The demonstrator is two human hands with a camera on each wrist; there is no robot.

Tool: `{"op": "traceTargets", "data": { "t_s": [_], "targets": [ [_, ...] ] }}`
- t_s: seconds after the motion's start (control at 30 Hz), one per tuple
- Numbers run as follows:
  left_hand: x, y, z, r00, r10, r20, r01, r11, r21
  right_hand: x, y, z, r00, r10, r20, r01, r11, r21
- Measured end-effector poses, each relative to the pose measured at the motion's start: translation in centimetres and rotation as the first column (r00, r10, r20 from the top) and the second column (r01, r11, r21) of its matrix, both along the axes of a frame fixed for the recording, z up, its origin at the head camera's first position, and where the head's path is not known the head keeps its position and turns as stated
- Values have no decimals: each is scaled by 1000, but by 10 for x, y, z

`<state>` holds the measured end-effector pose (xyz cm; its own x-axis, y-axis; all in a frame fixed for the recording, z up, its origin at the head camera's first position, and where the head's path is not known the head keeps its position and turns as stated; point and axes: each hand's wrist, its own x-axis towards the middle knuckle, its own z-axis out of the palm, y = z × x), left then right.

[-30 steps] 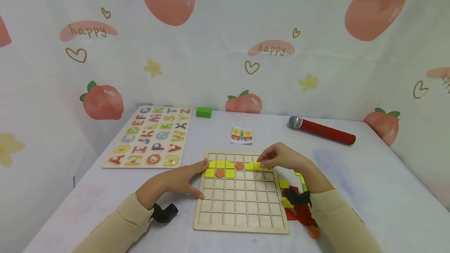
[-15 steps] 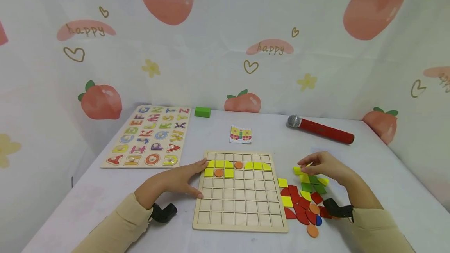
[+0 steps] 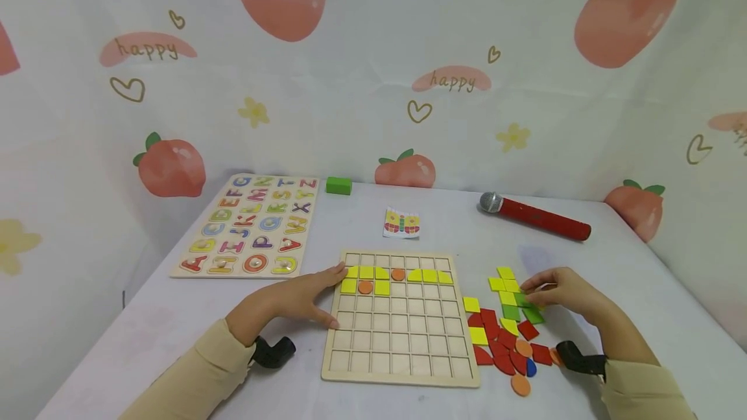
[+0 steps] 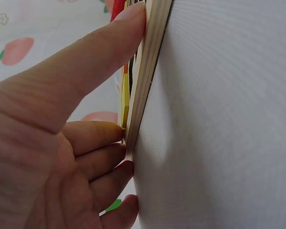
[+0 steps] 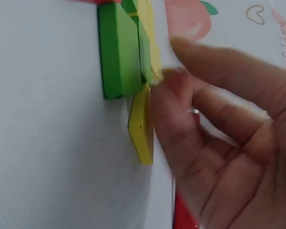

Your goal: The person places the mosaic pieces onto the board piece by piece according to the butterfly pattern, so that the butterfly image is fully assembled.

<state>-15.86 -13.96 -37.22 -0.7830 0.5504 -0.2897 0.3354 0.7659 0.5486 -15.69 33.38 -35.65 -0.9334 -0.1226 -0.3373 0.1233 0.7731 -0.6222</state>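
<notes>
A square wooden grid board [image 3: 403, 342] lies on the table, with yellow tiles [image 3: 366, 272] and orange discs [image 3: 398, 274] set in its far rows. My left hand [image 3: 300, 293] rests against the board's left edge, thumb and fingers spread; the left wrist view shows the fingertips at its layered wooden side. Right of the board, my right hand [image 3: 566, 290] reaches over loose green tiles [image 3: 510, 312] and yellow tiles [image 3: 505, 273], its fingers slightly bent. In the right wrist view its fingertips sit right at a green tile [image 5: 119, 52] above a yellow tile [image 5: 142, 129].
Loose red pieces [image 3: 502, 345] and a blue piece [image 3: 531, 367] lie by the board's right side. Beyond it is a small butterfly pattern card [image 3: 401, 223]. A letter puzzle board [image 3: 245, 225], a green block [image 3: 338, 185] and a red microphone [image 3: 533, 216] lie farther back.
My right hand has left the yellow tiles at the board's far right and moved right to the loose pieces, then slightly nearer over the green tiles. My left hand has stayed put.
</notes>
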Motion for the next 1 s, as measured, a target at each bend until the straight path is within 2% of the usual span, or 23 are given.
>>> {"op": "traceTargets", "data": {
  "t_s": [0.27, 0.6, 0.77, 0.9, 1.0],
  "targets": [
    [-1, 1, -2, 1000, 8, -2, -8, 1000, -7, -3, -1, -6, 999, 11, -30, -8, 998, 69],
    [0, 1, 0, 1000, 21, 5, -21, 1000, -9, -4, -4, -6, 997, 69, -21, -67, 995, 70],
    [0, 2, 1, 1000, 23, 7, -23, 1000, -16, -4, -5, -3, 996, 92, -10, -92, 995, 29],
    [0, 3, 2, 1000, 21, 9, -21, 1000, -15, -4, -6, 1, 996, 84, -2, -84, 996, -41],
    [0, 3, 2, 1000, 23, 8, -23, 1000, -18, -6, -9, 6, 994, 102, -26, -105, 990, -98]
  ]
}}
